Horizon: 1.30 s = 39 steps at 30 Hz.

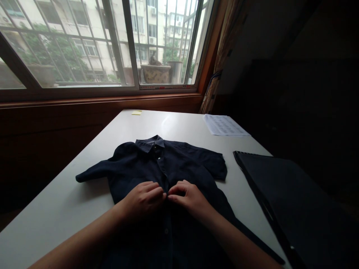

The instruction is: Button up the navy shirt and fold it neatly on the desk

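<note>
Near side of table (70,209) | left hand (147,197), right hand (189,198) pinching shirt (185,160) | best kept flat, evenly overlapped

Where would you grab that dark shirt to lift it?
Probably by the collar, coming from the side nearest the window. It lies at the far end of the shirt, folded over and seemingly a little raised, clear of the left hand and right hand.

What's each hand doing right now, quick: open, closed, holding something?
Left hand: curled closed at the front of the dark shirt, its exact grip hidden.
Right hand: closed, thumb and forefinger pinching at the shirt's front.
</note>
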Available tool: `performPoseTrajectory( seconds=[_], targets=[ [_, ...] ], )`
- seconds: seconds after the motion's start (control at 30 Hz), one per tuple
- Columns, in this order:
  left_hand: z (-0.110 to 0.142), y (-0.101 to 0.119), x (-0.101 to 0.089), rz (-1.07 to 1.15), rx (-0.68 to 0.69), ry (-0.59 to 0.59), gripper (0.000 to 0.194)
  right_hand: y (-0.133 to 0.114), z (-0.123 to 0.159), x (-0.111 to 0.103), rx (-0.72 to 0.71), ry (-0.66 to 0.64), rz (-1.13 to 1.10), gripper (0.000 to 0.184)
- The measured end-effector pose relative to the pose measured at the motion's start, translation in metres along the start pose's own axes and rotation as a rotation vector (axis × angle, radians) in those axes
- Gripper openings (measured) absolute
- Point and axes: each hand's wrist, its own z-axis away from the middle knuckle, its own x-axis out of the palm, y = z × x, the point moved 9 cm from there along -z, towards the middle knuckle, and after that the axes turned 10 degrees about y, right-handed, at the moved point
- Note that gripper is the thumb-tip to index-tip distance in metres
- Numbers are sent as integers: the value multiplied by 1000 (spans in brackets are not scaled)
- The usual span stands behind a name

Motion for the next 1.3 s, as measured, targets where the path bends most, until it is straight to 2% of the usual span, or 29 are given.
performPoseTrajectory(
  seconds=[0.2, 0.37, 0.5, 0.6, 0.9, 1.07, 1.3],
  targets=[
    [1, 3, 1, -28, 54, 2, 19, -3, 1, 2, -25, 10, 65, 4],
    [0, 1, 2, -6, 39, -59, 11, -5, 2, 1, -27, 18, 83, 5],
    [-1, 1, 0, 14, 39, -90, 20, -6, 3, 0, -31, 26, 87, 7],
    [0, 2, 1, 35, 34, -118, 14, -7, 3, 0, -30, 21, 85, 7],
    [1, 2, 3, 17, 58, -114, 11, -5, 2, 2, -44, -11, 62, 8],
    [0, 1, 0, 12, 36, -88, 11, -6, 2, 2, -45, -22, 57, 6],
    [2, -5, 5, 35, -47, -111, 13, -7, 2, 0, -36, -11, 54, 5]
  ],
)
